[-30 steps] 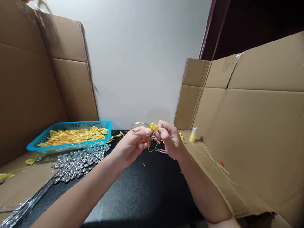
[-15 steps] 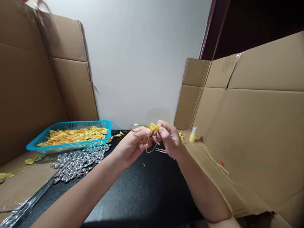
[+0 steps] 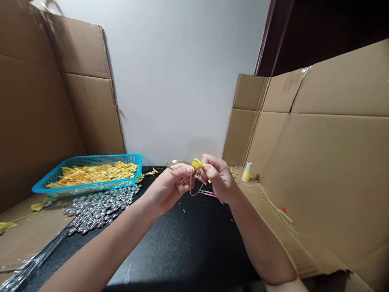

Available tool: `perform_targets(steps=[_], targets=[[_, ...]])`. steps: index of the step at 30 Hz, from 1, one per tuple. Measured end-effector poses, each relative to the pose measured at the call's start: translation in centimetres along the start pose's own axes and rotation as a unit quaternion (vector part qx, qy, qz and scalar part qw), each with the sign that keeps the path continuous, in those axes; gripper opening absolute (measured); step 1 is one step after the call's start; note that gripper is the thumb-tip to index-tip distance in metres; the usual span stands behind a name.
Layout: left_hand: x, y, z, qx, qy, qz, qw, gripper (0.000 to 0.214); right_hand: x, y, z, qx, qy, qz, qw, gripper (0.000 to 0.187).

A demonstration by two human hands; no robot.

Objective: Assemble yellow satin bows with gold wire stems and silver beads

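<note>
My left hand (image 3: 173,180) is closed, pinching a thin gold ring-shaped band (image 3: 174,162) together with a small silver bead (image 3: 197,174). Between the two hands sits a yellow ribbon bow (image 3: 198,164) against the band. My right hand (image 3: 219,176) is closed too, thumb and finger gripping the right side of the bow. A loop of yellow thread (image 3: 192,190) hangs below the fingers. Pink-handled thread snips (image 3: 208,193) lie on the black table behind the right wrist. How the bead joins the bow is hidden by the fingers.
At left stands a blue basket (image 3: 41,187) of yellow ribbon pieces, with many silver beads (image 3: 100,207) spread before it. A yellow thread spool (image 3: 246,172) stands at right, loose thread trailing. Cardboard walls (image 3: 328,162) flank both sides of the black table (image 3: 182,251).
The right hand's fingers have shifted slightly, and the bow is pulled a little to the right. The thread loop hangs a little differently. Both hands keep their hold.
</note>
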State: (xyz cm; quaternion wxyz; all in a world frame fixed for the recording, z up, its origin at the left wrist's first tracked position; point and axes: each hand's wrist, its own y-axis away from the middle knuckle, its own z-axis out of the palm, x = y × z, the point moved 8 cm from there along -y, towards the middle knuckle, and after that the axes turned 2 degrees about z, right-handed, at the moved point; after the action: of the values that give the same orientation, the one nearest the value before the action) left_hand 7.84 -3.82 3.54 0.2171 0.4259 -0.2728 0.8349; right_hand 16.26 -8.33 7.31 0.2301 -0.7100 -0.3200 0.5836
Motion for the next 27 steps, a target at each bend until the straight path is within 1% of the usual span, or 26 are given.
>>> perform_targets(steps=[5, 11, 14, 18, 22, 27], targets=[[0.1, 0.1, 0.3, -0.009, 0.0, 0.008, 1.0, 0.021, 0.2, 0.0, 0.0, -0.008, -0.02, 0.005, 1.0, 0.025], [0.0, 0.0, 0.1, 0.0, -0.027, -0.012, 1.0, 0.021, -0.5, 0.1, -0.2, -0.026, 0.048, 0.005, 0.998, 0.026], [-0.3, 0.0, 0.1, -0.005, -0.04, -0.019, 0.999, 0.021, -0.9, 0.2, 0.0, -0.04, 0.078, 0.004, 0.996, 0.026], [-0.7, 0.0, 0.0, -0.011, -0.048, -0.019, 0.999, 0.022, -1.3, 0.1, 0.5, -0.044, 0.085, -0.004, 0.995, 0.025], [-0.3, -0.1, 0.0, -0.007, -0.044, -0.001, 0.999, 0.026, -1.3, -0.1, 0.0, -0.022, 0.082, -0.005, 0.996, 0.024], [1.0, -0.2, -0.4, 0.021, -0.02, 0.042, 0.999, 0.02, -1.4, -0.3, -1.5, -0.007, 0.079, 0.004, 0.997, 0.021]])
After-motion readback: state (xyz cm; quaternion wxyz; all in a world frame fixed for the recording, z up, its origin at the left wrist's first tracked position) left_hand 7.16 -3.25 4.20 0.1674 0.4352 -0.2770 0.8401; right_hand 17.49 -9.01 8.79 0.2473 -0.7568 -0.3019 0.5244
